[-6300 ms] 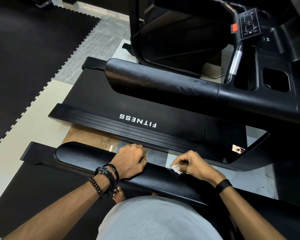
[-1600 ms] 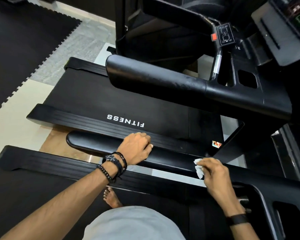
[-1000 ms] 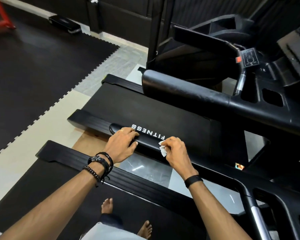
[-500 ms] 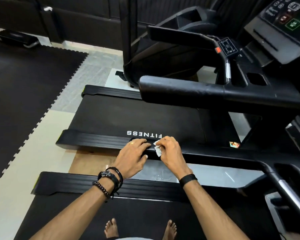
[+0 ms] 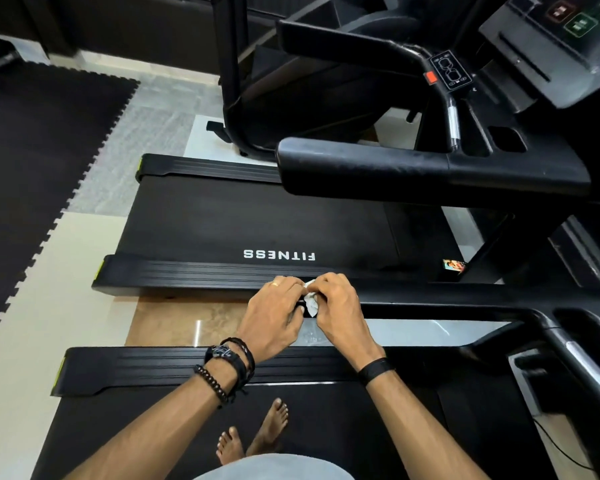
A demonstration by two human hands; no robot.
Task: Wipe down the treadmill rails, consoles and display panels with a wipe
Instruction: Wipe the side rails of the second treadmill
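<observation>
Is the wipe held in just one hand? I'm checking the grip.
No: both the left hand and the right hand pinch the white wipe between them.

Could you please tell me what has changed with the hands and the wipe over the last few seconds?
The right hand carried the wipe along the handrail toward its end, up to the left hand. The left hand, which lay on the rail apart from it, now meets it, and both hands pinch the crumpled wipe between them. The right hand's hold on the wipe stayed the same.
</observation>
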